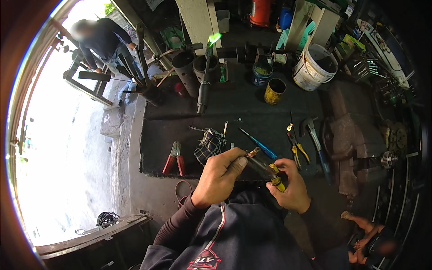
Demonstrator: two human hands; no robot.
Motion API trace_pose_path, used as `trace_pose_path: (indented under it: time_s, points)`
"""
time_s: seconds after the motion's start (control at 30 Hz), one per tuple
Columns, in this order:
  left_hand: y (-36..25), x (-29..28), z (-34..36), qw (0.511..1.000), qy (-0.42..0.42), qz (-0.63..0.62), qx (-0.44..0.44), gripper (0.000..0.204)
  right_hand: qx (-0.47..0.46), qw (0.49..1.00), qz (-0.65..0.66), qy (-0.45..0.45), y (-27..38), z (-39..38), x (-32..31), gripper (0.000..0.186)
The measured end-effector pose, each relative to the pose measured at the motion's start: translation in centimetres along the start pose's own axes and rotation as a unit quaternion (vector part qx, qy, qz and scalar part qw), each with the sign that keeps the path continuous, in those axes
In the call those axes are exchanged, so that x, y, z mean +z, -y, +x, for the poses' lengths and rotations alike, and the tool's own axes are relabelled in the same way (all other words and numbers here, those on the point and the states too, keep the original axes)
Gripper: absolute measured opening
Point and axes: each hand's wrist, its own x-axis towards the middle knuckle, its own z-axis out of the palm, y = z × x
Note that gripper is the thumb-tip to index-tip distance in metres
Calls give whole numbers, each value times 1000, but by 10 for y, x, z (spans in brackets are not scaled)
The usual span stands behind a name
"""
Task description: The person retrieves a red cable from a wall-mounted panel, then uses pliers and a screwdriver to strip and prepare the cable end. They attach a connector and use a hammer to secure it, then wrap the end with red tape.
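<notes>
Above the bench's near edge I hold a short tube-like part [259, 167] with a brass-coloured end and yellow pieces at its other end. My left hand [217, 181] is closed on the brass end, thumb and forefinger pinching it. My right hand [291, 186] grips the yellow end between thumb and fingers. What the part exactly is, I cannot tell. Beyond my hands lie a blue screwdriver [261, 144] and a crumpled plaid cloth [209, 147]. Red-handled pliers [174, 161] rest to the left. Yellow-handled pliers [298, 149] and a hammer [317, 148] are on the right.
A yellow can [275, 92], a dark can [262, 73] and a white bucket [314, 67] stand at the back. Heavy machinery [355, 139] borders the bench's right. Upright tools fill a holder [152, 95] at far left. One person [105, 42] is beyond it; another [371, 240] sits lower right.
</notes>
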Motion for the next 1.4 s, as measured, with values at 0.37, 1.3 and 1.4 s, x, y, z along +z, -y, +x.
trace_pose_path:
  time_s: [0.37,1.3,1.4]
  points:
    - [7,1,4,999,2,-40,0,23,-107,980,-166,20,3,-6,-13,36]
    - [25,10,19,993,-40,98,42,19,20,992,-114,41,-6,-16,6,25]
    - [33,15,20,984,-83,124,97,19,73,988,-120,61,17,-22,1,38]
